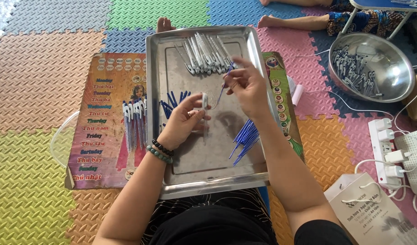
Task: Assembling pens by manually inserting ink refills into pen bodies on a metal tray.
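My left hand [183, 121] grips a clear pen barrel [205, 101] upright over the steel tray [245, 174]. My right hand [246, 86] pinches a thin blue refill [224, 85] slanting down toward the barrel's top. On the tray lie a row of clear pen barrels [205, 53] at the far edge, a bundle of blue refills [245, 139] to the right, and a few small blue caps [173, 100] near my left hand. Assembled pens [135, 123] rest on the poster just left of the tray.
A printed poster [102, 122] lies under the tray on coloured foam floor mats. A steel bowl [390, 88] of pen parts sits far right, beside a power strip [384, 149] with cables and a paper bag [376, 213]. Another person's bare feet [269, 20] rest beyond the tray.
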